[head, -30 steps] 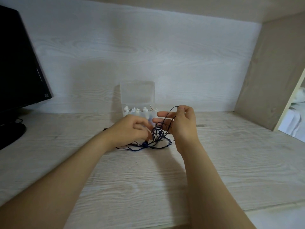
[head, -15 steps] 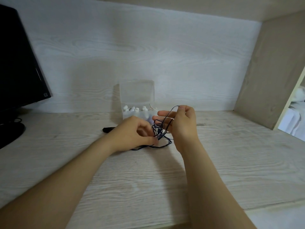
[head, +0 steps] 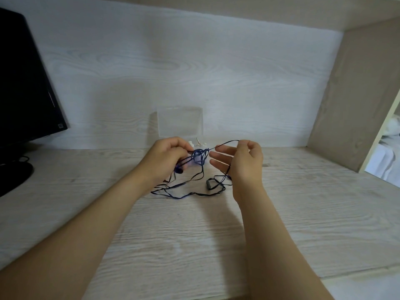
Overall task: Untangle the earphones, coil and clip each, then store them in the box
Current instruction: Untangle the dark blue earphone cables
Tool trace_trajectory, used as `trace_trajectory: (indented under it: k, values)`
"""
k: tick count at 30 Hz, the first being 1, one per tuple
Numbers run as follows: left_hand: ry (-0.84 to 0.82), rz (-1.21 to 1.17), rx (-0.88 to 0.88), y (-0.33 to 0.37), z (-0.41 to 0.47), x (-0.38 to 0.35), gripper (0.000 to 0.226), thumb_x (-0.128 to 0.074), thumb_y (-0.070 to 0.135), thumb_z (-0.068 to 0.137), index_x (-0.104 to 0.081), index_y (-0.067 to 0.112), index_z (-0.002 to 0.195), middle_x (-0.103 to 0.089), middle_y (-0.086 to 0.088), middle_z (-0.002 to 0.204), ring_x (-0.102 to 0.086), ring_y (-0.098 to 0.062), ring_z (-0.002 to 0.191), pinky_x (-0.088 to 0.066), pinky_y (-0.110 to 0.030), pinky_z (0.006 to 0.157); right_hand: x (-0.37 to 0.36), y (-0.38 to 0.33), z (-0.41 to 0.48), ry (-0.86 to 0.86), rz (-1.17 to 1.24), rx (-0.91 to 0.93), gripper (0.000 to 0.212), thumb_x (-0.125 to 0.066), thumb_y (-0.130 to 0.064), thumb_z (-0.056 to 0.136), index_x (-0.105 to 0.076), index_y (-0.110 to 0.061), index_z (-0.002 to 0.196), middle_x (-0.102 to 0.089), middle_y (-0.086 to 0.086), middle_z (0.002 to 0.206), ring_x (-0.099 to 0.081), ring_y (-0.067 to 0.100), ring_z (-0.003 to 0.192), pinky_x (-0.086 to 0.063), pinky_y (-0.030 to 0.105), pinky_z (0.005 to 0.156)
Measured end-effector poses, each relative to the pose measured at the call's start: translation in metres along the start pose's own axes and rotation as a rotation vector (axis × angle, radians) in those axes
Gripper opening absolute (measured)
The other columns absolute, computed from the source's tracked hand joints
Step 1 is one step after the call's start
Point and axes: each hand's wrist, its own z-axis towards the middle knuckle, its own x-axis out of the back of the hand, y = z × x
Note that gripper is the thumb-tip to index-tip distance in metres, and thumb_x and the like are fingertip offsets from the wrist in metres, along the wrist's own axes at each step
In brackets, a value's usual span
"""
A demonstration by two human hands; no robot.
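1. Earphones (head: pixel 195 157) are hanging between two hands just above the table (head: pixel 303 213), with a blue knot (head: pixel 200 153) up in the air and loose loops lying on the wood
2. Left hand (head: pixel 167 158) is pinching the knot, with its fingers curled in tight around the cord
3. Right hand (head: pixel 242 161) is pinching one thin strand between thumb and first finger, and its other fingers are sticking out apart
4. Cord is looking very light, thin and floppy, so I think it is going to bend any way and slip from a loose hold
5. Pulling hard is probably going to make the knot tighter and could hurt the thin wire, so gentle tugs are looking safer
6. Good spots to hold are looking like the cord right beside the knot, or the small grey lump (head: pixel 209 184) on it
7. Clear box (head: pixel 179 121) is standing open just behind the hands
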Motion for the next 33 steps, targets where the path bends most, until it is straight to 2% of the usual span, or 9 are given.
trace_trajectory:
  k: [2, 8, 13, 19, 22, 25, 27, 30, 33]
  values:
    - [0.006, 0.135, -0.013, 0.000, -0.001, -0.001, 0.026, -0.052, 0.001, 0.100, -0.073, 0.011, 0.090, -0.065, -0.008, 0.079, -0.057, -0.018, 0.072, -0.050, -0.024, 0.065, 0.000, -0.002, -0.001, -0.003, 0.015, -0.003, 0.021, -0.034, -0.018, 0.111, -0.048, -0.008, 0.123, -0.075, 0.024, 0.096, -0.078, 0.040, 0.084, -0.066, 0.044, 0.068]
    - [-0.076, 0.261, -0.041, -0.004, -0.005, -0.001, 0.018, -0.066, 0.028, 0.099, -0.072, 0.011, 0.092, -0.053, -0.001, 0.079, -0.049, -0.008, 0.072, -0.044, -0.028, 0.074, 0.001, -0.003, -0.002, 0.008, 0.012, 0.022, 0.021, -0.037, -0.014, 0.106, -0.051, -0.003, 0.118, -0.075, 0.026, 0.096, -0.078, 0.038, 0.081, -0.066, 0.044, 0.067]
    - [-0.059, 0.288, -0.091, -0.007, -0.006, -0.001, 0.006, -0.076, 0.017, 0.092, -0.072, 0.015, 0.088, -0.044, 0.005, 0.069, -0.042, -0.008, 0.064, -0.037, -0.013, 0.059, 0.002, -0.002, -0.003, -0.006, -0.100, 0.051, 0.014, -0.042, -0.014, 0.105, -0.056, -0.012, 0.109, -0.080, 0.012, 0.092, -0.068, 0.023, 0.071, -0.054, 0.033, 0.057]
    - [-0.019, 0.271, -0.142, -0.008, -0.003, 0.000, 0.006, -0.076, 0.016, 0.093, -0.071, 0.015, 0.091, -0.044, 0.001, 0.075, -0.044, -0.010, 0.070, -0.040, -0.026, 0.070, 0.005, -0.003, -0.006, -0.146, -0.427, 0.109, 0.024, -0.059, -0.017, 0.093, -0.083, -0.018, 0.090, -0.080, -0.011, 0.091, -0.063, -0.016, 0.074, -0.044, 0.021, 0.077]
    - [-0.021, 0.255, -0.177, -0.008, -0.004, 0.000, 0.004, -0.074, 0.018, 0.095, -0.070, 0.018, 0.095, -0.043, -0.001, 0.077, -0.043, -0.010, 0.069, -0.042, -0.023, 0.069, 0.000, 0.004, -0.007, -0.207, -0.595, 0.135, 0.017, -0.068, -0.033, 0.085, -0.084, -0.030, 0.083, -0.075, -0.028, 0.088, -0.067, -0.006, 0.097, -0.049, 0.030, 0.094]
    - [-0.022, 0.220, -0.224, -0.010, -0.002, 0.001, 0.007, -0.075, 0.021, 0.097, -0.070, 0.026, 0.098, -0.047, -0.005, 0.079, -0.048, -0.016, 0.073, -0.049, -0.034, 0.074, -0.002, 0.008, -0.008, -0.249, -0.754, 0.176, 0.018, -0.068, -0.048, 0.072, -0.081, -0.041, 0.081, -0.073, -0.033, 0.087, -0.069, 0.006, 0.105, -0.047, 0.047, 0.109]
    - [-0.030, 0.185, -0.241, -0.011, -0.001, 0.002, 0.009, -0.077, 0.020, 0.096, -0.072, 0.027, 0.100, -0.052, -0.006, 0.082, -0.051, -0.018, 0.075, -0.051, -0.037, 0.076, 0.000, 0.011, -0.006, -0.295, -0.724, 0.191, 0.014, -0.072, -0.039, 0.076, -0.082, -0.031, 0.082, -0.078, -0.018, 0.084, -0.072, 0.006, 0.094, -0.055, 0.039, 0.097]
    - [-0.053, 0.165, -0.237, -0.009, -0.003, 0.004, 0.013, -0.079, 0.014, 0.094, -0.074, 0.023, 0.101, -0.045, -0.001, 0.079, -0.047, -0.009, 0.067, -0.045, -0.022, 0.064, 0.003, 0.013, -0.002, -0.304, -0.675, 0.212, 0.008, -0.073, -0.020, 0.088, -0.080, -0.020, 0.084, -0.078, -0.004, 0.077, -0.071, 0.007, 0.072, -0.053, 0.026, 0.070]
    - [-0.036, 0.214, -0.236, -0.006, -0.004, 0.003, 0.018, -0.082, 0.012, 0.090, -0.073, 0.022, 0.102, -0.040, -0.001, 0.077, -0.039, -0.011, 0.065, -0.038, -0.020, 0.060, 0.003, 0.016, 0.000, -0.339, -0.661, 0.221, 0.010, -0.071, -0.016, 0.092, -0.079, -0.018, 0.085, -0.078, 0.002, 0.078, -0.066, 0.010, 0.065, -0.050, 0.025, 0.064]
